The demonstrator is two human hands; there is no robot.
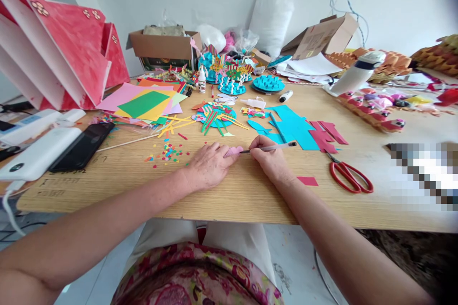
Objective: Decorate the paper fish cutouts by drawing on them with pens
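Note:
Between my hands lies a small pink cut-out, held down on the wooden table by the fingers of my left hand. My right hand grips a pen, its tip at the right end of the pink piece. My left fingers cover part of the cut-out. Left of that hand are scattered colourful paper dots. Just behind my hands sit paper strips on a blue paper disc and a blue fish shape. A small red paper piece lies beside my right wrist.
Red-handled scissors rest at right near blue paper and red paper scraps. Coloured sheets, a phone and a power bank lie left. A glue bottle, cardboard box and white bottle stand behind.

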